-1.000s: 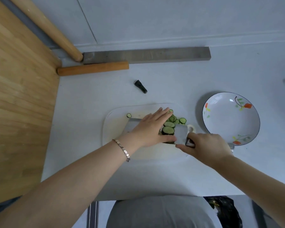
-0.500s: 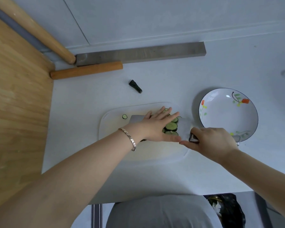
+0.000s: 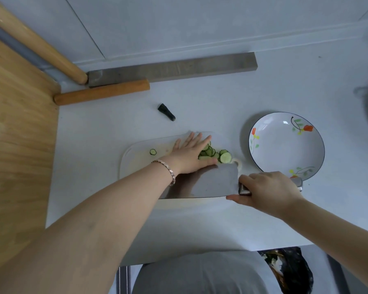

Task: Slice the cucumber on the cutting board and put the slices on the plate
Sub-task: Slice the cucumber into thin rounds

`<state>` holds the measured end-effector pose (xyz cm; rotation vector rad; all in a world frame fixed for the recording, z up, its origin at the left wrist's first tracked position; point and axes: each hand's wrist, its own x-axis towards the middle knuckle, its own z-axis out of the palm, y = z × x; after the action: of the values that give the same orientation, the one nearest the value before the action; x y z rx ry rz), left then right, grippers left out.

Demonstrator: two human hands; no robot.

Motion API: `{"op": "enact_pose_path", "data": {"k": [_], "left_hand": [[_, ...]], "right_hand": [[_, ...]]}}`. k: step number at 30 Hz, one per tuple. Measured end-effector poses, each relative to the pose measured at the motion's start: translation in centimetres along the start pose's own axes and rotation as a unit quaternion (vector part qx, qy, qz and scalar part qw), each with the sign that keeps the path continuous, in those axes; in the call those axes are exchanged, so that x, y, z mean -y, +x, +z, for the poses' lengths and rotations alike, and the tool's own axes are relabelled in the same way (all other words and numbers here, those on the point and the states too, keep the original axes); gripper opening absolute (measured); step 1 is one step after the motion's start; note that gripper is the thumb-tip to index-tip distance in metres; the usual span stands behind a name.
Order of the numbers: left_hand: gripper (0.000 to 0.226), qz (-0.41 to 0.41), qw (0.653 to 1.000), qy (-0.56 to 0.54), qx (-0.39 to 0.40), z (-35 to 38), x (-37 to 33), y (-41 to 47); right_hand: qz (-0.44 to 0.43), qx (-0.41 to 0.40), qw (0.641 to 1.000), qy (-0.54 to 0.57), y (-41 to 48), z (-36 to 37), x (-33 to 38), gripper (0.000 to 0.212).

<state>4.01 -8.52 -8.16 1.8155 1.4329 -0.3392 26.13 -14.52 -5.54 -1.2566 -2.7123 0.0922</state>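
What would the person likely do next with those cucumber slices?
Probably sweep the cucumber slices onto the flat cleaver with the open left hand. The right hand holds the blade beside the pile, and the plate holds no slices yet.

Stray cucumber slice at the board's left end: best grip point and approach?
The lone slice lies flat on the cutting board, apart from the pile. Probably pinch its rim with fingertips from above, or slide it off the board's left edge first. The left side is open; the left hand and knife crowd the right.
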Motion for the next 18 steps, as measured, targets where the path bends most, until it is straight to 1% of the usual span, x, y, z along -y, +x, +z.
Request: {"op": "enact_pose_path", "data": {"k": [4, 6, 7, 8, 9, 10, 11, 12, 13, 15, 17, 18], "left_hand": [[0.067, -0.041, 0.997, 0.033, -0.048, 0.0, 1.5, 0.3], [0.064, -0.057, 0.993, 0.034, -0.098, -0.3, 2.0, 0.3], [0.064, -0.053, 0.991, 0.012, -0.125, -0.6, 1.9, 0.1], [0.065, -0.034, 0.989, -0.021, -0.142, -1.0, 1.7, -0.1], [0.067, 0.001, 0.988, -0.053, -0.142, -1.3, 1.4, -0.5], [0.07, 0.043, 0.989, -0.057, -0.127, -1.5, 1.1, -1.0], [0.072, 0.075, 0.991, -0.03, -0.105, -1.5, 0.9, -1.6], [0.073, 0.088, 0.992, 0.01, -0.084, -1.4, 1.0, -2.1], [0.071, 0.075, 0.993, 0.043, -0.075, -1.3, 1.4, -2.5], [0.061, -0.007, 0.994, 0.062, -0.093, -1.3, 2.8, -3.1], [0.051, -0.078, 0.987, 0.029, -0.136, -1.8, 3.6, -4.0], [0.046, -0.09, 0.981, 0.004, -0.171, -2.1, 3.8, -4.6]], "right_hand": [[-0.013, -0.016, 1.0, 0.018, -0.4, -0.1, -0.4, 0.074], [-0.016, -0.025, 0.999, 0.015, -0.5, -0.5, -0.5, 0.075], [-0.015, -0.025, 1.0, 0.007, -0.5, -0.7, -0.6, 0.073], [-0.011, -0.02, 1.0, 0.0, -0.3, -0.9, -0.6, 0.07], [-0.008, -0.013, 1.0, -0.009, -0.2, -1.0, -0.6, 0.065], [-0.001, -0.001, 1.0, -0.015, -0.2, -1.0, -0.6, 0.061], [0.005, 0.002, 1.0, -0.021, -0.2, -1.1, -0.5, 0.059], [0.009, 0.001, 1.0, -0.022, -0.1, -1.0, -0.5, 0.06], [0.012, -0.002, 1.0, -0.019, 0.0, -1.0, -0.5, 0.063], [0.023, 0.008, 1.0, -0.009, 0.3, -1.1, -0.3, 0.069], [0.043, 0.026, 0.999, -0.011, 0.4, -1.2, 0.0, 0.065], [0.063, 0.044, 0.997, -0.011, 0.4, -1.5, 0.3, 0.058]]}}
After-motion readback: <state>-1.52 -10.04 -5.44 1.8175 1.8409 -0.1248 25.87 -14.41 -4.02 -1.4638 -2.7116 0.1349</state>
